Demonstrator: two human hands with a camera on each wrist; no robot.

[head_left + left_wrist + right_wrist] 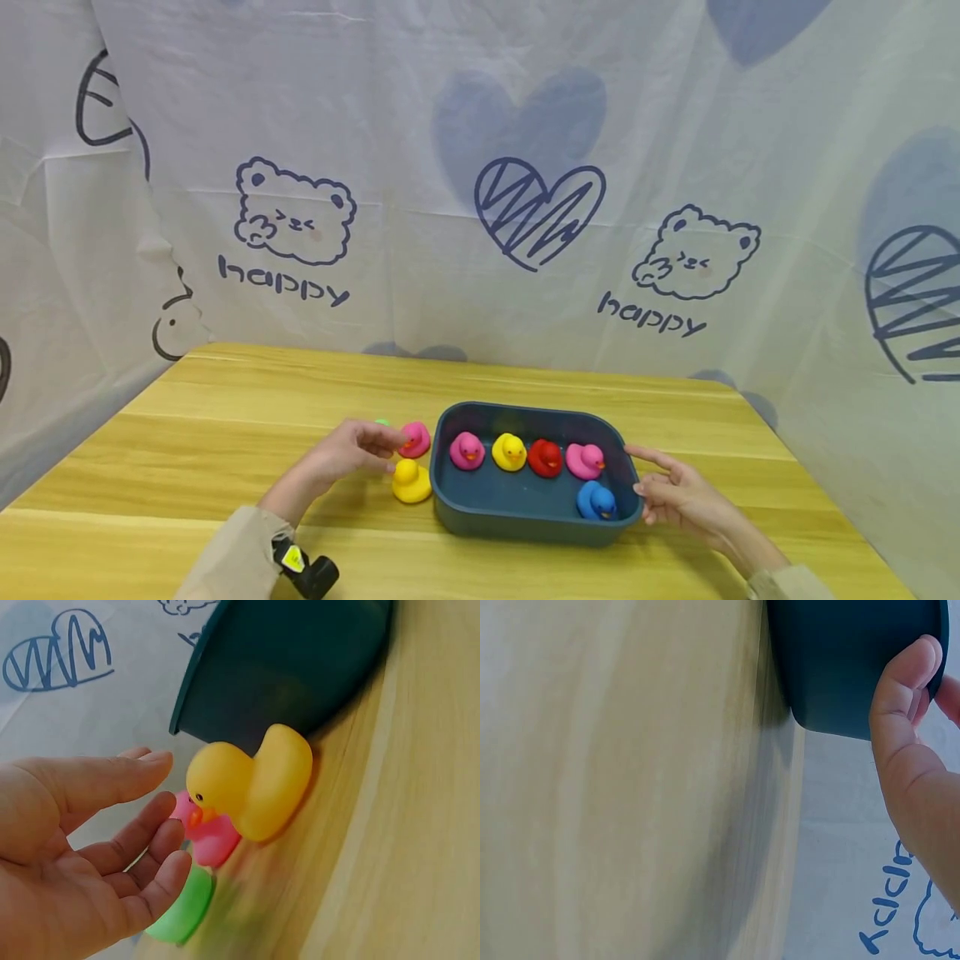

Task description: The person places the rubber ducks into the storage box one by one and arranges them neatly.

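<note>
My left hand (352, 452) hovers beside the dark box, its fingers loosely bent and holding nothing. Closest to it are a yellow rubber duck (412, 483) and a pink rubber duck (416, 439) on the table. A green toy (183, 906) sits behind them, mostly hidden by the hand. At the other end, my right hand (681, 497) touches the box's rim with index finger and thumb. Inside the dark blue-green box (525, 527) are a magenta duck (467, 451), yellow duck (509, 452), red duck (545, 458), pink duck (584, 461) and blue duck (597, 501).
The wood-grain table (225, 400) carries the box near its middle. A pale printed cloth (420, 275) with hearts and bears hangs behind and along the sides. A black strap mount (303, 571) is worn on the left wrist.
</note>
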